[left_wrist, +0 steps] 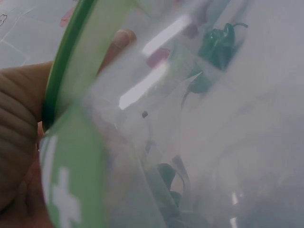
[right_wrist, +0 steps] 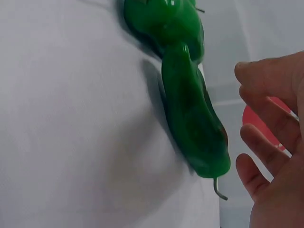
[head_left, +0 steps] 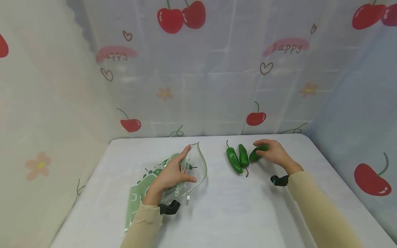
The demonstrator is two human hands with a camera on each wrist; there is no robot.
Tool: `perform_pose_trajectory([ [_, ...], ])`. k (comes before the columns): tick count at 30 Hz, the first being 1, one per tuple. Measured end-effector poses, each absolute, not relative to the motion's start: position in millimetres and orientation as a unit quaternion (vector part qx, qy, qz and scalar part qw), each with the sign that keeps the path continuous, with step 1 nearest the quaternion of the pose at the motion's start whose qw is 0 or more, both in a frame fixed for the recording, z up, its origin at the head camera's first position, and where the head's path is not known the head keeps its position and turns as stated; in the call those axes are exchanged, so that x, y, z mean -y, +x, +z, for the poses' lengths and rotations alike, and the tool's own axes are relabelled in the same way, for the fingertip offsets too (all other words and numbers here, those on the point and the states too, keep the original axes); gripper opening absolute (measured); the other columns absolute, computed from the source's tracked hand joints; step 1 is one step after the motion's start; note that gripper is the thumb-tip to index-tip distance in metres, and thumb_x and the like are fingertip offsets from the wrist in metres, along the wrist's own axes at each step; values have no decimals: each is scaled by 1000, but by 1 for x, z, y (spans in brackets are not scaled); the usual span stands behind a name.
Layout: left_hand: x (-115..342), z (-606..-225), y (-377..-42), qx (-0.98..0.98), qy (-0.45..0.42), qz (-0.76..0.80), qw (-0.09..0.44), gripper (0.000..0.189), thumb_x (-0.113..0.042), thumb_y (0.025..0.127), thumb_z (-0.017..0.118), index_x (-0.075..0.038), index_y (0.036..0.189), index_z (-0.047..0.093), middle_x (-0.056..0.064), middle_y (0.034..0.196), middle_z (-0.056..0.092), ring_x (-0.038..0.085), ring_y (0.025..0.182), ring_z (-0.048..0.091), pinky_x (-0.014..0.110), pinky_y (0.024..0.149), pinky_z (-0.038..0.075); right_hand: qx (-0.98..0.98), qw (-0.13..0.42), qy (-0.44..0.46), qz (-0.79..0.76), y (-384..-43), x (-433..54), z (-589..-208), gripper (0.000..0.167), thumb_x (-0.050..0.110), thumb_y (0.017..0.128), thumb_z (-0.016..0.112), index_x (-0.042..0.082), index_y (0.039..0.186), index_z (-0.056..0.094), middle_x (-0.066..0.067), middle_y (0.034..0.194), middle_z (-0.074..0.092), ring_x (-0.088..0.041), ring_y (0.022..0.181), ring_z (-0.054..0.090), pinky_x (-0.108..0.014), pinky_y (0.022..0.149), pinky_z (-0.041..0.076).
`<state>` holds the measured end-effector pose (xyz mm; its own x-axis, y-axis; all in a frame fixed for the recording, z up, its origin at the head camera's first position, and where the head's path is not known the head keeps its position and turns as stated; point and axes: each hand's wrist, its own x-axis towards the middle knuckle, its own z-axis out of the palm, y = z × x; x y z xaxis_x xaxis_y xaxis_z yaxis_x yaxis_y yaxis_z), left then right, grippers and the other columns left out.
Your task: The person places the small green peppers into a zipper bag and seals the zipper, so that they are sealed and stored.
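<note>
My left hand (head_left: pixel 170 174) grips a clear zip bag (head_left: pixel 203 163) printed with green and white shapes, its thumb and index finger spread wide at the mouth. Green peppers (left_wrist: pixel 218 47) show through the film, partly blurred by glare. Over at the right, my right hand (head_left: pixel 274 152) reaches around a green chili pepper (right_wrist: pixel 192 114) lying on the table. In the right wrist view its fingers are loosely bent and stand apart from the pepper. Two more green chili peppers, one in the middle (head_left: pixel 243 155) and one at the left (head_left: pixel 233 159), lie beside it.
A white-covered table (head_left: pixel 229 210) carries everything. Behind it hangs a pale curtain (head_left: pixel 211 100) with cherries, flowers and lettering, which also closes off both sides. Each wrist wears a small black device, one on the left (head_left: pixel 170 207) and one on the right (head_left: pixel 280 181).
</note>
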<state>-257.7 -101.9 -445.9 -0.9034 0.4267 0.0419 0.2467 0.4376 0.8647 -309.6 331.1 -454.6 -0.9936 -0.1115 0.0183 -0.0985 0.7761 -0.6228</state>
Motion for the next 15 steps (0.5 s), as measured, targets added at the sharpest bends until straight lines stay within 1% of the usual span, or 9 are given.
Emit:
perform_pose_trajectory([
  [5, 101, -444, -259, -840, 203, 496, 89, 121, -15, 75, 94, -49, 162, 17, -12, 169, 23, 14, 55, 44, 30, 62, 48, -943, 28, -63, -327, -318, -344, -450, 43, 16, 97, 68, 6, 139, 63, -21, 144, 58, -43, 139, 42, -70, 114, 30],
  [11, 102, -445, -260, -831, 206, 507, 96, 121, -15, 74, 94, -49, 162, 17, -6, 169, 26, 13, 55, 45, 29, 58, 47, -941, 47, -66, -329, -325, -351, -452, 50, 14, 92, 76, 6, 139, 63, -22, 148, 54, -45, 141, 39, -71, 114, 28],
  [15, 104, -447, -258, -829, 198, 512, 103, 122, -15, 74, 95, -51, 161, 18, -4, 167, 30, 15, 55, 45, 29, 56, 47, -940, 63, -63, -329, -329, -351, -458, 54, 15, 89, 79, 6, 139, 63, -24, 151, 50, -45, 142, 38, -71, 115, 26],
])
